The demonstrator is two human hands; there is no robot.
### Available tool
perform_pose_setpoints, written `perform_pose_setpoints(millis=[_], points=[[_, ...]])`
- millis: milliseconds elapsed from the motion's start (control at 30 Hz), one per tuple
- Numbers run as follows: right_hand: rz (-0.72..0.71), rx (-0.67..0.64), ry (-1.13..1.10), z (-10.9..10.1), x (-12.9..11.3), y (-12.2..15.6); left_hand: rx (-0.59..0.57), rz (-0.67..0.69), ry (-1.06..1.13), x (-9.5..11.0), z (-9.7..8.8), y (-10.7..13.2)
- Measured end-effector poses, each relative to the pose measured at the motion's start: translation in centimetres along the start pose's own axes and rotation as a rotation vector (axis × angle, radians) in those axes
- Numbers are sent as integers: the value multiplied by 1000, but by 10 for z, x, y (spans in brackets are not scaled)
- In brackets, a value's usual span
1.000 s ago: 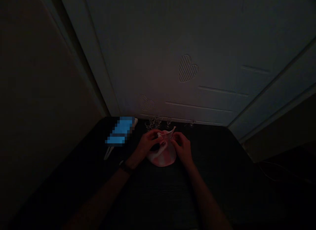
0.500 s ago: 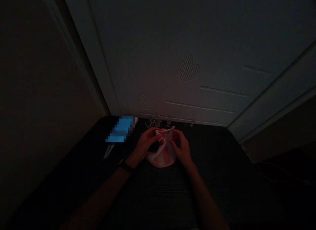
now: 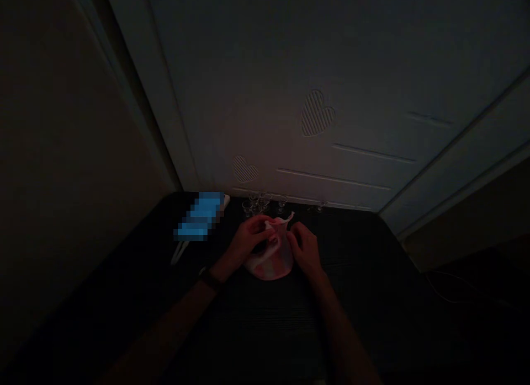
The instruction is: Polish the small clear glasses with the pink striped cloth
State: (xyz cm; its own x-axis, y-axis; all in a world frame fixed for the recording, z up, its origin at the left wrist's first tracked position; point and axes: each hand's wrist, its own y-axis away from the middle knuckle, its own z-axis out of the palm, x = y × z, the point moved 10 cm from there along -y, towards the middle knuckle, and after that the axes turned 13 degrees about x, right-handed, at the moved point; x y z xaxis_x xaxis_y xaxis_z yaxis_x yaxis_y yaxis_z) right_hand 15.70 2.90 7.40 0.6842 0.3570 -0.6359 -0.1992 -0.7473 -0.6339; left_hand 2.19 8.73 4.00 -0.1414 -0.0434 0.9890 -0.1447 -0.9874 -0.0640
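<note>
A pink-and-white patterned cloth (image 3: pixel 273 263) is bunched above the dark tabletop, its upper edge gathered into folds. My left hand (image 3: pixel 248 236) pinches the gathered part from the left, fingers curled behind it and thumb in front. On the right side, my right hand (image 3: pixel 304 244) has its fingers bent inward against the cloth's edge. Whether anything is wrapped inside the folds cannot be made out in the dim light. Just behind the cloth stand several small clear stemmed glasses (image 3: pixel 247 207), partly hidden by my left hand.
A phone (image 3: pixel 201 217) with a bright, pixelated blue screen lies at the left on the dark table (image 3: pixel 265 324), a pale strap or cable below it. Another small glass (image 3: pixel 320 207) is at the back right. Behind rises a pale panel (image 3: pixel 273 98) with embossed hearts.
My right hand has shifted slightly down and away from the cloth's top edge, with its fingers more curled. My left hand keeps its hold on the folds.
</note>
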Motion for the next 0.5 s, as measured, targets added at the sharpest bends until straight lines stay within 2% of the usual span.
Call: perform_pose_setpoints(millis=[100,267,500], points=[[14,3,32,0,1,0,-15,10,-7,1,2,1],[49,-39,-77,4,-5,1,36,45,12,3,-5,-2],[-9,-47,-77,7,-8,2,45,13,40,2,-7,-4]])
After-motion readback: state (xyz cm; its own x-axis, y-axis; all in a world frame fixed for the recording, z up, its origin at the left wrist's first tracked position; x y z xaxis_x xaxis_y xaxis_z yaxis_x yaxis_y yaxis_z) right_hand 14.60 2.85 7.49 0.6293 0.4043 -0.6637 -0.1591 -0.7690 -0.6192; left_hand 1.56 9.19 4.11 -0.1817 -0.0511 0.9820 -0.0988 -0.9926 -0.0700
